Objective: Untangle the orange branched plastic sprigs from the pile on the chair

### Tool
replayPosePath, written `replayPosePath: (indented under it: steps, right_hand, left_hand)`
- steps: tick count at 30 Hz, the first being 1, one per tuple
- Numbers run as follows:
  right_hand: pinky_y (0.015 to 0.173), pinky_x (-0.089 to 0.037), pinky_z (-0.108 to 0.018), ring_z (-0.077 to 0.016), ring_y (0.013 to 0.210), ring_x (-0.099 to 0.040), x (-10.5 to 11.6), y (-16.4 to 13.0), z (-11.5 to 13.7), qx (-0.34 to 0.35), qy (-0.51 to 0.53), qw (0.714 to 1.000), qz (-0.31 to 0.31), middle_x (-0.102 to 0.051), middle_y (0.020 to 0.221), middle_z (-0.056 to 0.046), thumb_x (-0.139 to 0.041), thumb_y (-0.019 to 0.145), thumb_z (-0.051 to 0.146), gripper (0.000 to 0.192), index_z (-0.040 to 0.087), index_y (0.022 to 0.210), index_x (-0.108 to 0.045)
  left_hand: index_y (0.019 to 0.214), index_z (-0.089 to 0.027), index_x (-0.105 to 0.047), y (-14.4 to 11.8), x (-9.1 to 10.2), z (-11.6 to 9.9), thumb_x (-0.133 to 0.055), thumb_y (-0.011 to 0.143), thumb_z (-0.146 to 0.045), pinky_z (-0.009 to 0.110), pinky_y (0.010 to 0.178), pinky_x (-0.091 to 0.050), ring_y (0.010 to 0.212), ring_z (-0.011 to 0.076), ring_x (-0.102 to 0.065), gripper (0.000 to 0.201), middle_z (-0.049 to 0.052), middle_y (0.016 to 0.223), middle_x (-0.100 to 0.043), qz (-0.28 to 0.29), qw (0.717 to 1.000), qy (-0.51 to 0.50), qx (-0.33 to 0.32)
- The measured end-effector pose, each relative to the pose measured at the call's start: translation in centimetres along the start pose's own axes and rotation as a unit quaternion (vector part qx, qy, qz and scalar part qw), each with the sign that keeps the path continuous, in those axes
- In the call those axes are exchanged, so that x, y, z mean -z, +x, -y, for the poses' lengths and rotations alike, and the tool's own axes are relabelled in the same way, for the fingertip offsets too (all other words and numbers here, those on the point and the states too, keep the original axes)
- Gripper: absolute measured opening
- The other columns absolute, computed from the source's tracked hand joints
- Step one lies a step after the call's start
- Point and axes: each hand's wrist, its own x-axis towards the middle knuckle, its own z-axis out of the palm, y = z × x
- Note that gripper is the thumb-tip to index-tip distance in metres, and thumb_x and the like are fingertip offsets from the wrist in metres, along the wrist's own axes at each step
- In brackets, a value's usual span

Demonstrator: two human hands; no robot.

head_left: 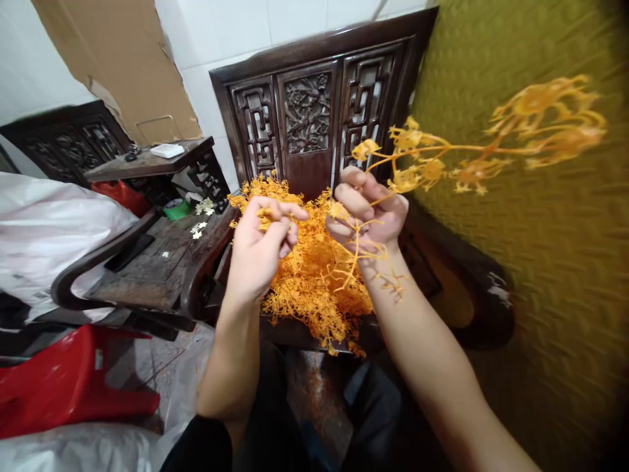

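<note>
My right hand (371, 206) is closed around the stem of an orange artificial flower branch (457, 149), raised above the chair seat. The branch's clustered blossoms reach out to the right, and thinner forked twigs (356, 252) hang down over my wrist. To its left, my left hand (268, 242) has its thumb and fingers curled together, index finger pointing towards the right hand. Orange bits show between those fingers, but whether they are gripped or lie behind cannot be made out. Below and behind both hands spreads a big heap of orange artificial sprigs (314, 282).
Behind the heap rises a carved dark wooden chair back (307, 111). At left are a wooden side table (147, 164), another chair seat with green tape (175, 208) and pale small flowers (199, 229), a white bag (59, 229) and a red stool (63, 387). A yellow-green textured surface (540, 262) stands right.
</note>
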Motion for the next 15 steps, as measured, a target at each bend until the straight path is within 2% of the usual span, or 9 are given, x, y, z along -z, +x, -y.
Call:
replayPosePath:
  steps: [2,5,9,12,15]
  right_hand:
    - [0.035,-0.007,-0.025,-0.0057,0.036,-0.004,0.1,0.1,-0.9,-0.021,0.007,0.999,0.025,-0.023,0.052,0.015,-0.076,0.081,0.051,0.043,0.028,0.087,-0.041]
    - [0.034,-0.008,-0.024,-0.0051,0.036,-0.005,0.1,0.2,-1.6,-0.041,-0.011,0.999,0.03,-0.025,0.05,0.016,-0.076,0.081,0.053,0.043,0.028,0.087,-0.042]
    - [0.032,-0.009,-0.023,-0.0044,0.036,-0.007,-0.3,0.3,-1.8,-0.062,-0.016,0.998,-0.018,-0.024,0.048,0.016,-0.08,0.076,0.048,0.043,0.027,0.084,-0.043]
    - [0.03,-0.009,-0.022,-0.0055,0.036,-0.009,-0.9,0.3,-1.8,-0.078,0.006,0.997,-0.026,-0.025,0.047,0.014,-0.083,0.07,0.046,0.044,0.027,0.08,-0.045]
    - [0.031,-0.012,-0.022,-0.0062,0.037,-0.011,-1.6,0.2,-1.8,-0.108,-0.005,0.994,-0.015,-0.026,0.045,0.014,-0.084,0.067,0.046,0.044,0.027,0.078,-0.046]
  left_hand:
    - [0.1,-0.023,-0.056,-0.1,-0.1,0.6,-0.067,0.095,-0.022,0.02,0.047,-0.037,0.057,0.0078,-0.05,0.012,0.001,0.085,-0.066,0.051,0.998,0.019,0.031]
    - [0.115,-0.023,-0.065,-0.1,-0.5,1.7,-0.067,0.099,-0.044,0.024,0.051,-0.043,0.063,0.0125,-0.054,0.027,0.002,0.081,-0.062,0.074,0.991,0.106,0.037]
    - [0.1,-0.022,-0.066,0.1,-1.1,2.7,-0.078,0.091,-0.047,0.029,0.072,-0.052,0.088,0.0193,-0.065,0.029,0.005,0.092,-0.068,0.025,0.982,0.185,-0.038]
    - [0.093,-0.023,-0.062,0.4,-1.0,2.6,-0.076,0.093,-0.048,0.029,0.07,-0.049,0.08,0.0168,-0.062,0.029,0.002,0.088,-0.065,-0.006,0.983,0.174,-0.058]
    - [0.096,-0.024,-0.058,0.5,-0.5,2.2,-0.074,0.093,-0.054,0.028,0.062,-0.043,0.07,0.0149,-0.055,0.034,0.0,0.08,-0.058,-0.072,0.985,0.14,-0.066]
